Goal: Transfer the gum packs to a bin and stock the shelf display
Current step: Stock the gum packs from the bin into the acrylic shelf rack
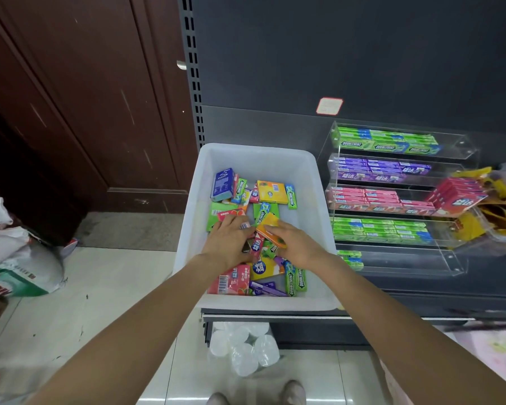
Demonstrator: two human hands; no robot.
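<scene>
Fingers of our right hand (292, 242) curl around a flat orange gum pack (270, 229), a smooth rectangular card box tilted up off the heap, its long axis running from near right toward far left. Our left hand (227, 239) lies palm down on the pile just beside it, fingers spread and bent over the packs (247, 277); whether it actually grips one we cannot tell.

Both hands are inside a white plastic bin (189, 229), smooth-walled with rounded corners, which sits on the dark shelf (421, 305). The loose gum in it is a jumble: glossy slim green sticks, flat pink, yellow and purple boxes, and a thicker blue box (223, 184) standing on edge at the far left, all pointing different ways.

Just right of the bin stands a clear acrylic display (462, 267) in stepped tiers. We see slim packs laid lengthwise across it, left to right: green rows low, pink above, then purple, then green at the far top. A block of pink packs (457, 194) leans beside it on a heap of yellow wrappers (479, 217).
</scene>
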